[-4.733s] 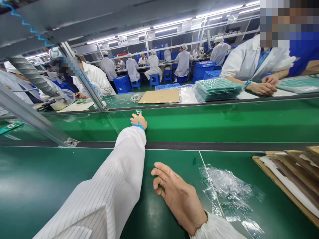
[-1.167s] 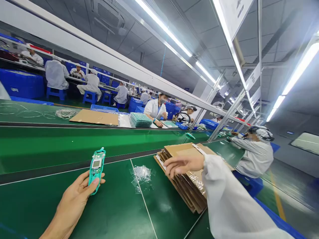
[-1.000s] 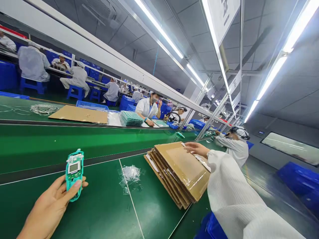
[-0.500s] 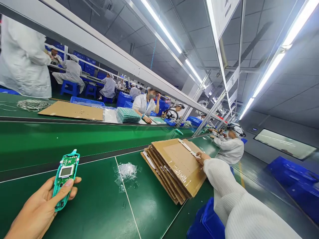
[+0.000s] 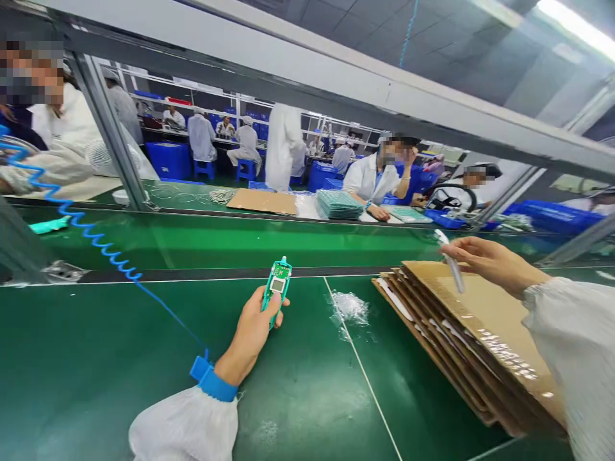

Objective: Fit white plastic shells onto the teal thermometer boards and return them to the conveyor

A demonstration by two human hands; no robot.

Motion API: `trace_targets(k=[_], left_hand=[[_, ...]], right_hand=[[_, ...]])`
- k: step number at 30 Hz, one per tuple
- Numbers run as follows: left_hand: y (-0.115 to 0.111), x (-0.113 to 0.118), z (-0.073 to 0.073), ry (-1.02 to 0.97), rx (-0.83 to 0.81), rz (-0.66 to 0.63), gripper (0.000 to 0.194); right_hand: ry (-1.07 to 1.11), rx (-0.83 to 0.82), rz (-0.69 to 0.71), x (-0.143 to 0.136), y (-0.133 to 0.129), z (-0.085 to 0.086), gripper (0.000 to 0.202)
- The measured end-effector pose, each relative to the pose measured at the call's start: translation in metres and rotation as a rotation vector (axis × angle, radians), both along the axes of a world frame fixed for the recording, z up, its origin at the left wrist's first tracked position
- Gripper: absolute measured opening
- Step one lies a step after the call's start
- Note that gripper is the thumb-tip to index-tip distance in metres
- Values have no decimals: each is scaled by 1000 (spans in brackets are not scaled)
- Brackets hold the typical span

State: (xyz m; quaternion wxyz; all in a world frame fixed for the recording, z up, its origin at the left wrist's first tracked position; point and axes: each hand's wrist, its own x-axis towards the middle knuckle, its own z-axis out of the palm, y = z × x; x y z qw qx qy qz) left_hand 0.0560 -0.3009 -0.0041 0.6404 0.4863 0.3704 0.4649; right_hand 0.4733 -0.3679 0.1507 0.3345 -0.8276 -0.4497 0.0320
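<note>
My left hand [image 5: 250,326] is closed around a teal handheld device casing [image 5: 280,272], its thumb lying over the front. A green circuit board with a small square screen shows in the casing. My right hand [image 5: 497,261] pinches a slim white elongated piece [image 5: 453,267] just above a stack of cardboard sheets [image 5: 490,306]. More white pieces show between the layers of the stack. Between the two hands, a small heap of clear plastic film [image 5: 352,308] lies on the green work surface [image 5: 298,397].
A blue coiled cord [image 5: 103,246] runs from the left to my blue wristband [image 5: 217,383]. Beyond the green belt [image 5: 230,240], a co-worker [image 5: 368,182] sits by stacked teal trays [image 5: 339,205]. A metal post [image 5: 108,134] stands at left, under a long overhead beam.
My view has turned left. The right hand has lifted a white piece off the top of the cardboard stack. My left hand still holds the device, now further from the view's left edge.
</note>
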Motion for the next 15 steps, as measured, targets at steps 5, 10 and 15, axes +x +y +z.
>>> trace_targets(k=[5,10,15], left_hand=[[-4,-4,1,100,33,-2,49],[4,-7,-13,325,186,127,59],[5,-13,-18,555,397,259,43]], right_hand=[[793,38,614,-143,35,-67,51],[1159,98,758,-257,58,-156,61],[1393,272,749,-288,65,-189,60]])
